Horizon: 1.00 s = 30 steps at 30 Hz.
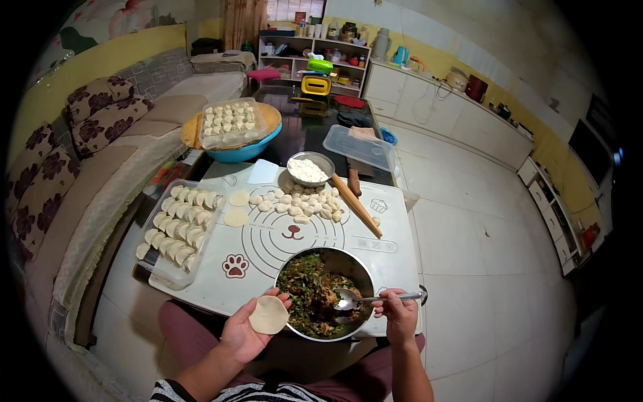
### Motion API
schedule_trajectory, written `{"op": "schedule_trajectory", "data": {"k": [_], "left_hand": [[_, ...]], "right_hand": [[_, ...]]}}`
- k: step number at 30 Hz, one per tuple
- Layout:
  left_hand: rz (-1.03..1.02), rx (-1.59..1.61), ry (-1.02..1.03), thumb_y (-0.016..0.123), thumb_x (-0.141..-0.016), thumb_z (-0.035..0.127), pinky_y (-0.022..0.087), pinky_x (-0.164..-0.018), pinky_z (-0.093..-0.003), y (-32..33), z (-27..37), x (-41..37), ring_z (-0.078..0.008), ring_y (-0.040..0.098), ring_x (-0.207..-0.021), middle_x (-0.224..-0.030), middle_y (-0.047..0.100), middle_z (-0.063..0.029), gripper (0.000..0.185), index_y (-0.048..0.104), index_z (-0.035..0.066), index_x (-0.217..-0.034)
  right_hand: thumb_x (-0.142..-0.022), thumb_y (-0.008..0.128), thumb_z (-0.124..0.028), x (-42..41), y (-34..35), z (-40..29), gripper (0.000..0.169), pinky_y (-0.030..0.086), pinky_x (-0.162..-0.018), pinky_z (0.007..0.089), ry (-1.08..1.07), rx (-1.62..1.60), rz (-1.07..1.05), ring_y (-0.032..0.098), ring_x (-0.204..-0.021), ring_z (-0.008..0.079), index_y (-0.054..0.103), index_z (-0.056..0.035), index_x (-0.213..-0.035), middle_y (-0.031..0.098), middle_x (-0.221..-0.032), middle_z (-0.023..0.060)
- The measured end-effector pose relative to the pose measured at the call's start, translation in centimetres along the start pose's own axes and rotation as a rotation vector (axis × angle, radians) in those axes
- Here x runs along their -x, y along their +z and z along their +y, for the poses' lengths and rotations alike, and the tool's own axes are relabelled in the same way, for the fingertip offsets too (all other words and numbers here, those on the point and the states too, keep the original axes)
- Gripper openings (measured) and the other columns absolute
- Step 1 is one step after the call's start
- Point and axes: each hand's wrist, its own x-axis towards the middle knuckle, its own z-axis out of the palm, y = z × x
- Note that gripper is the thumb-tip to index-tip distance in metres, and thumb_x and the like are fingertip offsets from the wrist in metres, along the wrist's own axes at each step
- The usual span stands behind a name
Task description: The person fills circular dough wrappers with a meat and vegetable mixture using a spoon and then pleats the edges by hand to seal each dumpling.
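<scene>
A round dumpling wrapper (269, 315) lies flat across the palm and fingers of my left hand (244, 331), just left of a metal pot (369, 274). Chopped green and brown filling (306, 281) fills much of the pot. My right hand (399, 314) grips the handle of a metal spoon (374, 299), whose bowl rests in the filling. Beyond the pot, small dough pieces (301, 203) are clustered on a printed silicone mat (311, 238). Two rolled wrappers (236, 218) lie left of them. Rows of folded dumplings (181, 221) sit in a clear plastic tray (188, 277) at the left.
Behind the dough stand a bowl of flour (309, 171), a white scraper (262, 172), a wooden rolling pin (356, 206) and a knife handle (354, 182). A second dumpling tray (233, 123) rests on a round wooden board (190, 131) over a blue basin (246, 151). A clear lid (359, 148) lies at the back right.
</scene>
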Motion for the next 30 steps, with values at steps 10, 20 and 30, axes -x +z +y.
{"op": "schedule_trajectory", "data": {"k": [10, 20, 30], "left_hand": [[-0.057, 0.071, -0.117, 0.033, -0.094, 0.029, 0.033, -0.101, -0.0413, 2.1, -0.5, 0.1, -0.0268, 0.041, -0.119, -0.128, 0.042, -0.0162, 0.046, 0.033, 0.000, -0.129], [-0.101, -0.024, -0.190, 0.023, -0.094, 0.040, 0.031, -0.102, -0.0404, 3.0, -1.2, -0.1, -0.0270, 0.036, -0.124, -0.134, 0.035, -0.0160, 0.057, 0.026, -0.001, -0.133], [-0.120, 0.032, -0.146, 0.023, -0.094, 0.042, 0.028, -0.104, -0.0384, 2.8, -0.4, 0.0, -0.0276, 0.031, -0.127, -0.136, 0.033, -0.0179, 0.060, 0.024, -0.002, -0.134]], "right_hand": [[-0.088, 0.051, -0.016, 0.9, 0.8, -1.6, 0.017, 0.050, -0.049, 0.0242, -0.025, -0.037, -0.003, 0.059, -0.053, 0.0144, 0.056, 0.0007, -0.087, 0.063, -0.069, 0.0148], [-0.079, 0.056, 0.000, 6.1, 3.9, -2.6, 0.017, 0.049, -0.064, 0.0267, -0.592, 0.484, -0.404, 0.060, -0.070, 0.0183, 0.061, 0.0065, -0.094, 0.062, -0.084, 0.0150], [-0.070, 0.061, 0.001, 8.0, 5.1, -3.6, 0.023, 0.051, -0.063, 0.0283, -0.970, 0.864, -0.724, 0.063, -0.073, 0.0219, 0.068, -0.0021, -0.091, 0.063, -0.092, 0.0134]]}}
